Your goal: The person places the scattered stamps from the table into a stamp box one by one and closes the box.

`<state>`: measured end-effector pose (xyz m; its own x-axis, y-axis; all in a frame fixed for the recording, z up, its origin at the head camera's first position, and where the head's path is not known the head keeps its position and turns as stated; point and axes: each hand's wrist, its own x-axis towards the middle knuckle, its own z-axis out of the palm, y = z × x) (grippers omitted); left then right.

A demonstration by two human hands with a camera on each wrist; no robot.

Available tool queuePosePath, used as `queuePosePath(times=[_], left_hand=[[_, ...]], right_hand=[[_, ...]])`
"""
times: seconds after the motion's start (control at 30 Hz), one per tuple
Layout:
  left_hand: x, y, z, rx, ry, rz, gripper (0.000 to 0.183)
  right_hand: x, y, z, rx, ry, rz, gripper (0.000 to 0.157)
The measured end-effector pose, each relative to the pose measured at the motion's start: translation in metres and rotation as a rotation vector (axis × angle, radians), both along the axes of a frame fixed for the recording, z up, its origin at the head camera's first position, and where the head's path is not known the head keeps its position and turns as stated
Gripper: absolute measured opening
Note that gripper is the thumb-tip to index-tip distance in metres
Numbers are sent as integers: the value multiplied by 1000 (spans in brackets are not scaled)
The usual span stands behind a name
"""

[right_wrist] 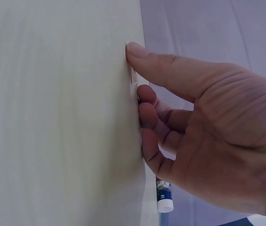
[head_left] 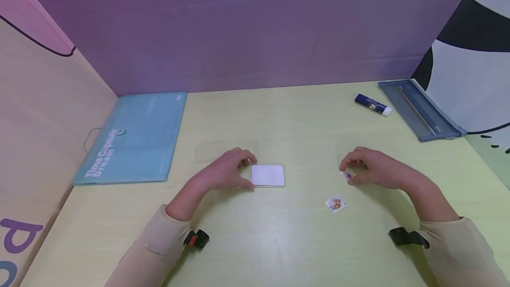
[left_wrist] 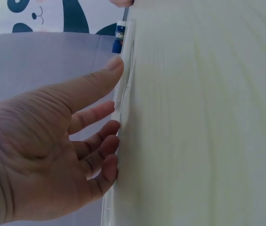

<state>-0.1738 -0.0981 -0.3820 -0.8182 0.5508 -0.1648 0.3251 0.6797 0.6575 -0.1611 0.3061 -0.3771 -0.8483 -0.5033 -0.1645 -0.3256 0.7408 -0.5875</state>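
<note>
The white case (head_left: 268, 176) lay flat on the table (head_left: 295, 242) between my hands, its long axis running left to right, so its right end faced the sticker (head_left: 346, 175) at my right fingertips across a stretch of bare wood. My left hand (head_left: 229, 171) was much the nearer, right at the case's left end, thumb and forefinger spread wide at the two left corners; whether both tips actually touched it I couldn't tell. My right hand (head_left: 374, 167), well apart from the case, pinched the sticker between thumb and forefinger, the other fingers loosely curled; I couldn't tell whether the sticker was clear of the table. A second sticker (head_left: 336, 204) lay flat nearer me, just below that pinch and slightly left.
</note>
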Motion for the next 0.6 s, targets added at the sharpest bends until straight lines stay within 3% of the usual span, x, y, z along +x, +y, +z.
queuePosePath(times=[0.6], left_hand=[[0,0,-9,-6,-21,46,58]], right_hand=[[-1,4,-3,-68,-21,2,19]])
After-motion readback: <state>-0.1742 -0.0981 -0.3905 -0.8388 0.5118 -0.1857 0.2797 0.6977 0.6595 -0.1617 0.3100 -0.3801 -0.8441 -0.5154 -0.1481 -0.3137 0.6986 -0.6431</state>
